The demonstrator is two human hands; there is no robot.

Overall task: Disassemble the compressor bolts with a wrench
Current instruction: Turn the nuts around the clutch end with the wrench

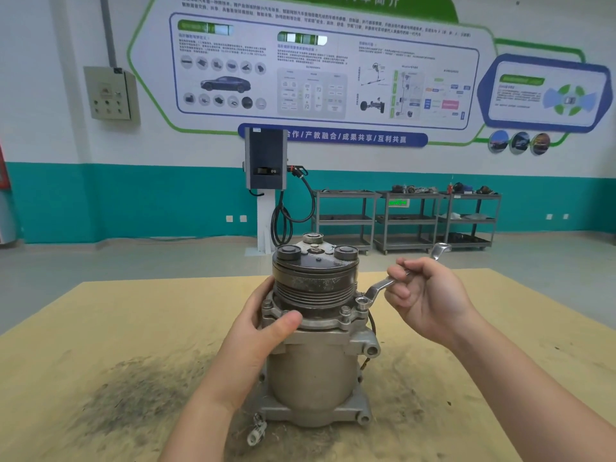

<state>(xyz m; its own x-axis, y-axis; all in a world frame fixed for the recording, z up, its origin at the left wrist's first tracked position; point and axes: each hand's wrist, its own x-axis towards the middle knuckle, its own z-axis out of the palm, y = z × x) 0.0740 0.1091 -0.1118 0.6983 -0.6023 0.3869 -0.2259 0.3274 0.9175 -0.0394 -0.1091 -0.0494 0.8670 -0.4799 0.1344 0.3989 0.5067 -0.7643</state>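
Tan worktable (100, 328) with dark grime patch (140, 391), wall charger unit (265, 158) with looped black cable (286, 218), three grey shelf carts (406, 221) along teal-banded wall, info poster (316, 65), grey electrical box (110, 93).

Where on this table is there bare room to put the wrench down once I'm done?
The table is bare right of the compressor, beyond the right hand holding the wrench, and bare far left too. It is crowded at the compressor, gripped by the left hand, with a dark smudge in front.
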